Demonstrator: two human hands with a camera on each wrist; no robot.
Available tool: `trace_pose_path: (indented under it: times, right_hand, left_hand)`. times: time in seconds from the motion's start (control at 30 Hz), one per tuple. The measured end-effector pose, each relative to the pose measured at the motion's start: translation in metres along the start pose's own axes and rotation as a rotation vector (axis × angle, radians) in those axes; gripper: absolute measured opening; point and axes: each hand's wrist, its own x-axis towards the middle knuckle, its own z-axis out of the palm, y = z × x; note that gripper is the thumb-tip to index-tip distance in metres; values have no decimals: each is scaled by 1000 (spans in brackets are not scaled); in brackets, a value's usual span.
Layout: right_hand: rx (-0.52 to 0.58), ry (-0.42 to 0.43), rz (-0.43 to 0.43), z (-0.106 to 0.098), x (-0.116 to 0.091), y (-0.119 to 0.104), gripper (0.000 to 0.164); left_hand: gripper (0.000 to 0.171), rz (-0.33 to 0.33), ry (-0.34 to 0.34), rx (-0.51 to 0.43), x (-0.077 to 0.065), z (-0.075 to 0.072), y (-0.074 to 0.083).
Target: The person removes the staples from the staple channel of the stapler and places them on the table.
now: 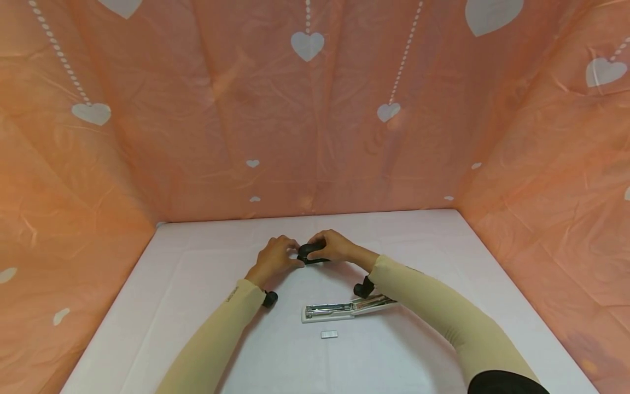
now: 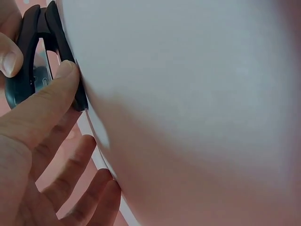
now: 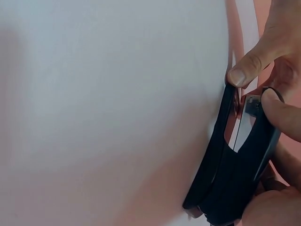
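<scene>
A black stapler (image 1: 311, 249) stands on the far part of the table, held between both hands. My right hand (image 1: 337, 246) grips its upper arm, thumb on the near side and fingers behind. At the left end, my left hand (image 1: 275, 256) pinches the base, its thumb on the tip; its other fingers are spread beside the table edge in the left wrist view. A gap shows between the stapler's arm and base in the right wrist view, with a metal part (image 3: 252, 104) at the front of the arm.
Nearer the body lies a white stapler (image 1: 339, 312) opened out flat, its metal channel showing, partly under the right forearm. A small strip of staples (image 1: 329, 334) lies in front of it. An orange curtain (image 1: 305, 137) with white hearts rises behind the white table (image 1: 147, 306).
</scene>
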Motion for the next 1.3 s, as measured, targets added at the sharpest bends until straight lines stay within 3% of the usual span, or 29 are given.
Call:
trace_pose_path:
  times: [0.87,1.0,1.2,1.3]
  right_hand:
    - [55,-26,93,-2,0,-2,40]
    - [97,-32,102,-3,-1,-2,41]
    - [258,0,110,-9,-6,5,44]
    - [271,-6,93,-10,-8,6,45]
  left_hand:
    - [28,-40,-25,-17,1,-2,9]
    - [27,-41,-21,-14,1,-2,8]
    - [23,-40,-31,14,3,-3,8]
    - [23,-29,-40,26,3,-4,9]
